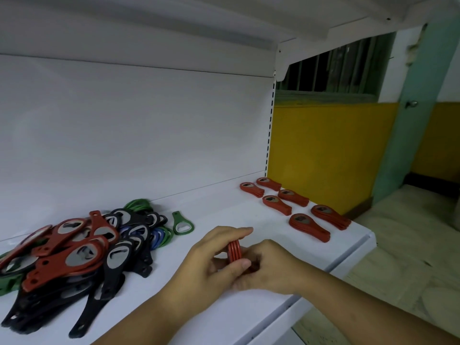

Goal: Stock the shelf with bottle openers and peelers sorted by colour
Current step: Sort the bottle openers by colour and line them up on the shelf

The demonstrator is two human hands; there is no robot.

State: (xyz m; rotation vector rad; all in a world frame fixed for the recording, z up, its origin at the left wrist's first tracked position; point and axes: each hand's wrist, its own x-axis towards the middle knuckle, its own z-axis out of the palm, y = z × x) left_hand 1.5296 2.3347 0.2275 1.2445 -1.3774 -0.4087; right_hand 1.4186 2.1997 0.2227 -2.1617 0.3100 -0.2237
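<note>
Gripping a red stack (234, 251) on edge with the left hand (211, 257), fingers over the top and thumb beneath. Bracing its other end with the right hand (270, 265), fingers curled in and partly hidden. Probably squaring it up before laying it down.

At nine o'clock from the hands, a pile (74, 247) of red, black, blue and green openers, tangled and unsorted, with several reds on top. At eleven o'clock, just beside that pile, one green opener (183, 224) lying flat alone. At two o'clock, near the right end of the shelf (224, 314), six red stacks (293, 197) laid roughly in pairs, each apart from the next.

Judged well short of halfway. Reds partly done, with more to pull from the pile. Black, blue and green not yet begun. Cannot tell openers from peelers in the pile.
</note>
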